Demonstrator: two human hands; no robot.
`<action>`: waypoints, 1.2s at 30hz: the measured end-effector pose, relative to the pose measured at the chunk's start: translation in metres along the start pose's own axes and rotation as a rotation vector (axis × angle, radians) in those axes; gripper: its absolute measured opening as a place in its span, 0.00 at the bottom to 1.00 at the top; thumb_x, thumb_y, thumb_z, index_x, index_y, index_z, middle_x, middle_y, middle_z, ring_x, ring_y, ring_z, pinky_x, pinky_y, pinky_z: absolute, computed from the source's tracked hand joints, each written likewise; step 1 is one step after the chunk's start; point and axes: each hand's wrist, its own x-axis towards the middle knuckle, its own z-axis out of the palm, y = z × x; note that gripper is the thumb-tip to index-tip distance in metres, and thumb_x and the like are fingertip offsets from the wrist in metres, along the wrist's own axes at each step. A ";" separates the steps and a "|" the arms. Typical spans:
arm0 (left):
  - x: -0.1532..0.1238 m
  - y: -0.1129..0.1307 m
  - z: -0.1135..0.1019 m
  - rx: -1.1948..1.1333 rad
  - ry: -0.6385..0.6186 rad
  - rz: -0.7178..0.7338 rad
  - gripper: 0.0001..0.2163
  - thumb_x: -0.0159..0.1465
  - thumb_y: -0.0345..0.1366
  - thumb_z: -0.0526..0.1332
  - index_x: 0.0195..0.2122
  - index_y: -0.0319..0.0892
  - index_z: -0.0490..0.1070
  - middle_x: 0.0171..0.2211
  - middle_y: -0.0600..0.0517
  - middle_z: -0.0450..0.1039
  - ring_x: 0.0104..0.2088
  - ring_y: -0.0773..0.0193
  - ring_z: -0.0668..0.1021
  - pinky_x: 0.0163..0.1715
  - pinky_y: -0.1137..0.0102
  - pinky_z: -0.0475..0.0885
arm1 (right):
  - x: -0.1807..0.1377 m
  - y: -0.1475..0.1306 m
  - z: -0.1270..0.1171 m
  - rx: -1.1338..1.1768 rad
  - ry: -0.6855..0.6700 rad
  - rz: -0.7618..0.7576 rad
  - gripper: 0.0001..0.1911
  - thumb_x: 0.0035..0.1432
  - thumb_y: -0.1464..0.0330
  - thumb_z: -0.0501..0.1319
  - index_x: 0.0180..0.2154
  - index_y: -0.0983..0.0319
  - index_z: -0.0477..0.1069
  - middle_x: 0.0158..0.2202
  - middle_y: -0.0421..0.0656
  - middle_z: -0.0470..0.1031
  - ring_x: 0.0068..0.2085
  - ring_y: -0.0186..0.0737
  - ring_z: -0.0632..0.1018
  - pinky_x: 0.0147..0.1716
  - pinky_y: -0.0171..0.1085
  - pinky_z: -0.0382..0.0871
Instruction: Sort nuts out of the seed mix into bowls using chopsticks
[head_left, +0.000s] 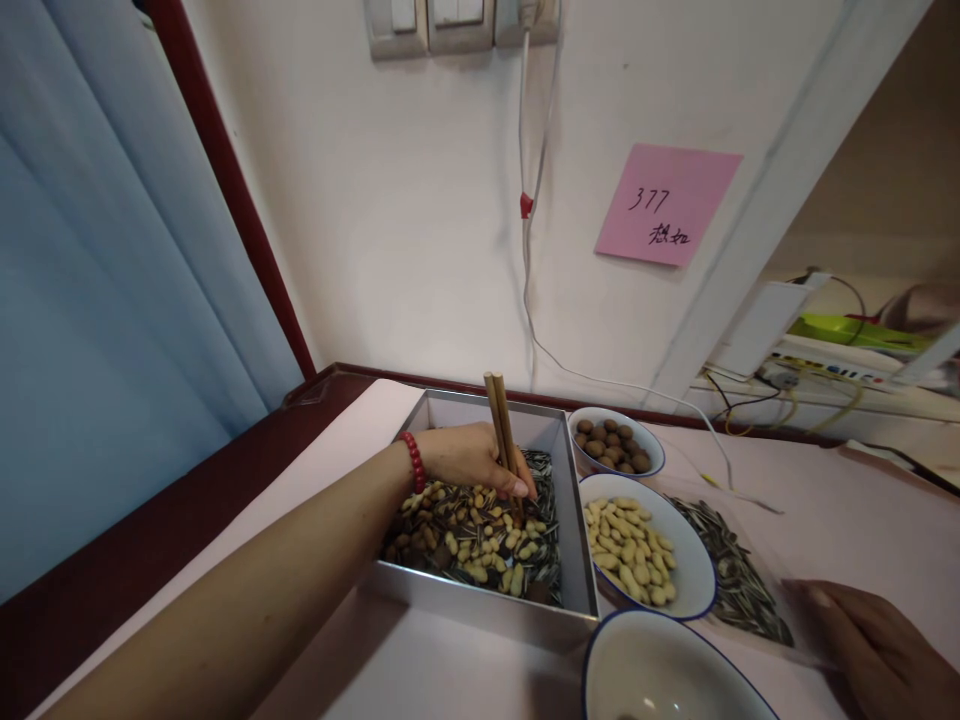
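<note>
My left hand, wrist in a red bead bracelet, reaches into a metal box. It is closed around a pair of wooden chopsticks, held steeply with their tips down among the contents. In the box lie mixed peanuts, striped sunflower seeds and some round brown nuts. At the lower right, my right hand is at the edge of a clear plastic bag of sunflower seeds. It seems to pinch that edge; most of its fingers are hidden.
Right of the box stand a bowl of round brown nuts, a bowl of peanuts and, nearest, a white bowl partly cut off. A white cable runs down the wall onto the table. A blue curtain hangs left.
</note>
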 end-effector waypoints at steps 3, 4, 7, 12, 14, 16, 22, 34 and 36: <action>0.000 0.000 0.001 -0.004 0.001 -0.003 0.11 0.65 0.45 0.71 0.43 0.45 0.85 0.42 0.49 0.85 0.44 0.58 0.83 0.48 0.68 0.76 | 0.001 -0.001 -0.001 -0.011 -0.011 -0.002 0.32 0.57 0.39 0.52 0.36 0.56 0.81 0.47 0.48 0.80 0.54 0.64 0.77 0.65 0.63 0.65; 0.000 0.000 0.002 -0.006 0.001 -0.005 0.10 0.65 0.44 0.70 0.43 0.45 0.85 0.42 0.50 0.85 0.44 0.58 0.83 0.48 0.69 0.76 | 0.001 -0.002 -0.001 -0.014 -0.014 0.000 0.33 0.57 0.39 0.52 0.36 0.57 0.81 0.47 0.49 0.80 0.54 0.63 0.77 0.65 0.63 0.65; 0.000 0.001 0.002 -0.010 0.001 -0.005 0.09 0.66 0.42 0.70 0.43 0.45 0.85 0.42 0.51 0.85 0.44 0.59 0.83 0.48 0.69 0.76 | 0.002 -0.004 -0.001 -0.012 -0.021 0.024 0.33 0.56 0.39 0.52 0.36 0.57 0.81 0.48 0.49 0.80 0.55 0.62 0.77 0.66 0.61 0.64; -0.001 0.004 0.001 -0.014 0.002 0.011 0.09 0.67 0.41 0.69 0.45 0.45 0.85 0.44 0.50 0.85 0.45 0.59 0.83 0.49 0.69 0.76 | 0.003 -0.008 -0.002 -0.008 -0.032 0.057 0.33 0.53 0.38 0.51 0.35 0.57 0.81 0.48 0.48 0.80 0.55 0.61 0.77 0.67 0.59 0.63; -0.001 0.004 0.001 -0.008 0.002 0.010 0.10 0.67 0.41 0.68 0.45 0.44 0.85 0.44 0.50 0.85 0.45 0.58 0.83 0.49 0.69 0.76 | 0.002 -0.009 -0.003 -0.009 -0.024 0.049 0.33 0.54 0.39 0.51 0.35 0.57 0.80 0.48 0.49 0.80 0.55 0.61 0.77 0.66 0.58 0.63; -0.001 0.003 0.001 0.002 -0.001 0.005 0.10 0.66 0.41 0.69 0.44 0.44 0.85 0.43 0.49 0.85 0.45 0.57 0.83 0.49 0.68 0.76 | 0.002 -0.009 -0.003 -0.012 -0.022 0.039 0.33 0.54 0.40 0.51 0.35 0.58 0.80 0.47 0.49 0.80 0.55 0.61 0.77 0.66 0.57 0.64; -0.001 0.002 0.002 0.012 -0.010 -0.001 0.10 0.66 0.41 0.69 0.44 0.43 0.85 0.44 0.48 0.85 0.46 0.57 0.83 0.50 0.68 0.75 | 0.001 -0.006 -0.002 -0.033 -0.002 0.015 0.33 0.55 0.39 0.51 0.36 0.57 0.81 0.48 0.48 0.80 0.55 0.62 0.77 0.63 0.58 0.66; 0.001 0.001 0.004 0.052 -0.001 -0.007 0.07 0.66 0.39 0.69 0.43 0.46 0.85 0.42 0.52 0.86 0.45 0.59 0.83 0.48 0.70 0.75 | 0.000 -0.016 -0.004 -0.019 -0.024 0.052 0.35 0.53 0.37 0.50 0.34 0.56 0.80 0.47 0.49 0.80 0.54 0.62 0.77 0.63 0.58 0.66; 0.000 0.003 0.004 0.061 -0.007 -0.003 0.07 0.66 0.38 0.69 0.42 0.47 0.85 0.42 0.53 0.86 0.44 0.59 0.83 0.48 0.70 0.75 | 0.000 -0.017 -0.003 -0.013 -0.022 0.050 0.34 0.52 0.37 0.51 0.34 0.56 0.80 0.47 0.48 0.80 0.54 0.62 0.77 0.63 0.58 0.67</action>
